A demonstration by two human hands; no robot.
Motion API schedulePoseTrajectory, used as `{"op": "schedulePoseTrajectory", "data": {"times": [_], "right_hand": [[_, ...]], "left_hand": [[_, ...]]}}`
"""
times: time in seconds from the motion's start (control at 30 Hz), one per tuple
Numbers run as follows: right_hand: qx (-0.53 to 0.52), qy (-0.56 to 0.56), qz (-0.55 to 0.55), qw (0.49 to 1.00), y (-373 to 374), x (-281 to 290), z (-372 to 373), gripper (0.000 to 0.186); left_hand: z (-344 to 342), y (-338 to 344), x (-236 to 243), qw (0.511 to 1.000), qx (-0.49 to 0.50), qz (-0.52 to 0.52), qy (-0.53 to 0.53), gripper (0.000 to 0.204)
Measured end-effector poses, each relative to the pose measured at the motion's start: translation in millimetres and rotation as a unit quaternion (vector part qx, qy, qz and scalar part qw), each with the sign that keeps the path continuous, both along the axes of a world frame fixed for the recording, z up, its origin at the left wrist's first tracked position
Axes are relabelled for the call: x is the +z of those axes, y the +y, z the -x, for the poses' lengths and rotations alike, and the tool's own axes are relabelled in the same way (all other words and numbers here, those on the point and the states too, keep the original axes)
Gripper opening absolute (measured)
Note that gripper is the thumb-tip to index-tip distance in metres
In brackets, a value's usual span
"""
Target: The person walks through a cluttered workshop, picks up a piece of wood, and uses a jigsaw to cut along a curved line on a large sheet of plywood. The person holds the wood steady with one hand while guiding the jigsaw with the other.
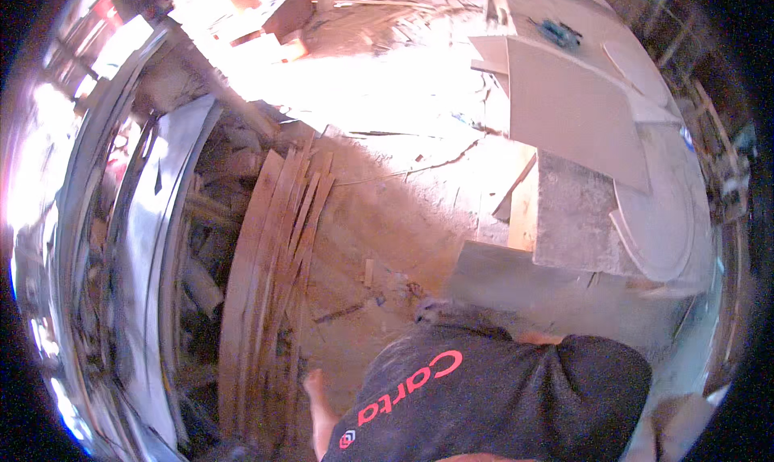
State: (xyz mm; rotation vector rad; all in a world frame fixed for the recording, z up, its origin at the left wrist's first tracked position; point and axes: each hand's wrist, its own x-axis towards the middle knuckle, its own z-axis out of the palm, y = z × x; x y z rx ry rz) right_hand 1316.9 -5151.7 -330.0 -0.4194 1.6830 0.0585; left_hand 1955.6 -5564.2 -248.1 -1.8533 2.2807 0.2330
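Dark shirt cloth with red lettering (484, 397) fills the lower part of the view and hides most of my arms. At its left edge a bare limb shows, which looks like my left hand (314, 385). It hangs low beside a stack of long wooden strips (262, 293), apparently apart from them, and its fingers are too blurred to read. My right hand does not show. A small patch of skin (536, 337) appears beyond the shirt, but I cannot tell which body part it is. In front of me lies a flat grey-brown sheet (516, 280).
Long pale panels (157, 196) lean at the left. To the right, a large board (564, 107) and rounded cut panels (665, 212) lie on a work surface, near a blue-green tool (560, 35). Scraps and dust cover the floor (379, 220); scrap wood (395, 10) lies farther off.
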Motion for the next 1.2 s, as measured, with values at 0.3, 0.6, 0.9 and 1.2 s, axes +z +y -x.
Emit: {"op": "schedulePoseTrajectory", "data": {"times": [0.3,0.6,0.9,1.2], "right_hand": [[-0.235,-0.036,0.032,0.971,-171,18,-27,0.030],[-0.346,0.194,0.173,0.902,-344,28,-40,0.023],[-0.820,0.470,0.286,0.156,-371,139,240,0.062],[-0.603,0.600,0.422,0.313,-291,94,275,0.046]], "left_hand": [[197,-161,-37,0.936,-0.032,-0.336,0.102,0.028],[344,-486,-90,0.891,-0.182,-0.415,0.007,0.034],[678,-836,-21,0.925,-0.235,-0.251,0.164,0.036],[887,-819,-11,0.853,-0.222,-0.412,0.230,0.029]]}}
